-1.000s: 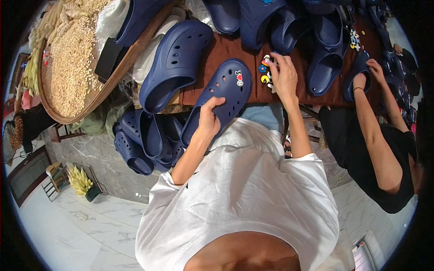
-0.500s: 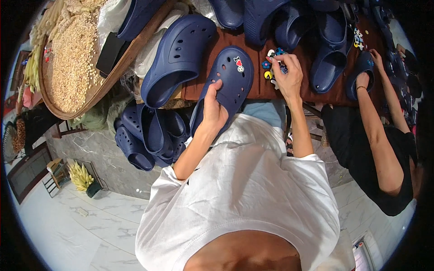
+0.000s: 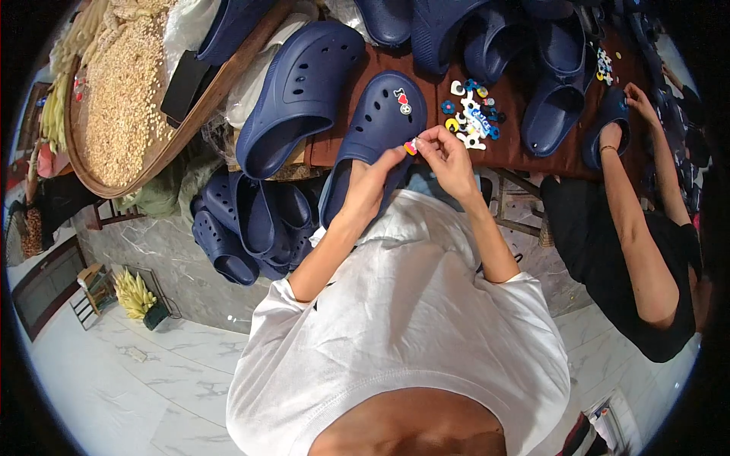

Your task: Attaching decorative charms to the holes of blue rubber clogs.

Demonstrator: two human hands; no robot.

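A navy clog (image 3: 372, 137) lies in front of me with its toe pointing away, and small charms (image 3: 403, 100), including a red heart and a ball, sit in its upper. My left hand (image 3: 366, 186) grips the clog, its fingers inside the foot opening and its thumb stretched toward the right. Between my right hand's (image 3: 450, 163) fingertips is a small yellow, red and white shoe charm (image 3: 411, 147), pinched right by my left thumb. Just beyond my right hand, a pile of loose charms (image 3: 475, 121) lies on the brown cloth.
Another navy clog (image 3: 304, 83) rests to the left, with several more clogs (image 3: 559, 91) along the back. A round tray of grain (image 3: 125, 106) stands at far left. More clogs (image 3: 262, 216) hang below the table edge. At right, a co-worker's hands (image 3: 612, 140) handle a clog (image 3: 597, 140).
My right hand has come back from the charm pile to the clog with a charm. My left hand has shifted its grip, its fingers now in the foot opening.
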